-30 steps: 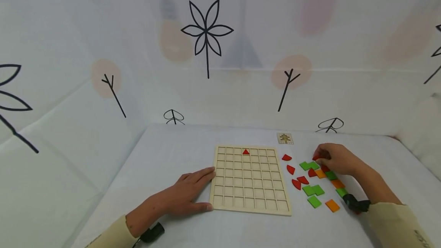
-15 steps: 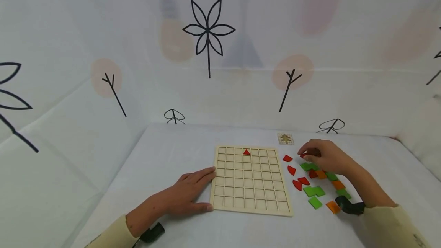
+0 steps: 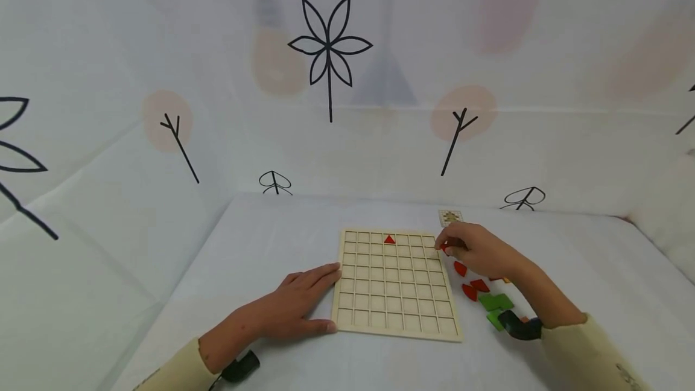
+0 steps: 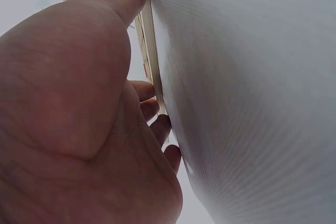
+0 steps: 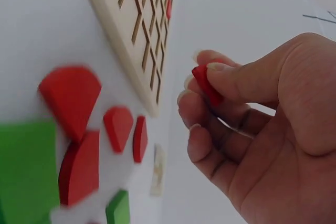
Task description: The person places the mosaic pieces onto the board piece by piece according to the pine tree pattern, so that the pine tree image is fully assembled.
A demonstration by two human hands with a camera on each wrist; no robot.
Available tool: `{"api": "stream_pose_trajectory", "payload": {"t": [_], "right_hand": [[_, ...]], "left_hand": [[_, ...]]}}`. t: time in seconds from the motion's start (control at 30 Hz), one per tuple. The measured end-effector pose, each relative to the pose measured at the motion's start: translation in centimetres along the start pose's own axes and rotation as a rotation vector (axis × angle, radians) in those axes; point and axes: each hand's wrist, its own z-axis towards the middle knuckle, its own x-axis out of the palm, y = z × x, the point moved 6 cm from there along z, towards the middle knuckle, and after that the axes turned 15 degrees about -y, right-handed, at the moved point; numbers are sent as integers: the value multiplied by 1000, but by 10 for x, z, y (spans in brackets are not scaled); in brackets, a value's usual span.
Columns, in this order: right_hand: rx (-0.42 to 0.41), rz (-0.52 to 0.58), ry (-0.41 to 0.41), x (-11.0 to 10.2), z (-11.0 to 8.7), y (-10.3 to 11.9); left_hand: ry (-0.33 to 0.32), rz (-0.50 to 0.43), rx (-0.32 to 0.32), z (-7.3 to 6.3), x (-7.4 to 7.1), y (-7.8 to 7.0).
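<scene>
The right hand (image 3: 478,253) pinches a red tile (image 5: 208,86) near the far right corner of the wooden grid board (image 3: 394,288); the left hand (image 3: 293,308), fingers outstretched, touches its left edge. Dark print (image 3: 630,376) on the right sleeve (image 3: 586,352) is illegible.

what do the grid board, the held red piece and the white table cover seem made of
Grid board: probably plywood, matte and bare-looking, with pale tan faces and browner cut edges. Red piece in the right hand: painted wood or perhaps plastic; the colour is even and opaque, with little shine. White table cover: seemingly woven cloth, with fine thread-like lines.
</scene>
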Motion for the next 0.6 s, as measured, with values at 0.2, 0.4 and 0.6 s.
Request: {"api": "stream_pose_trajectory", "payload": {"t": [0.2, 0.4, 0.6], "right_hand": [[14, -59, -51, 15, 19, 7], [37, 2, -75, 26, 30, 12], [58, 32, -67, 40, 38, 16]], "left_hand": [[6, 7, -1, 0, 1, 0], [0, 13, 9, 0, 2, 0], [-3, 6, 6, -1, 3, 1]]}}
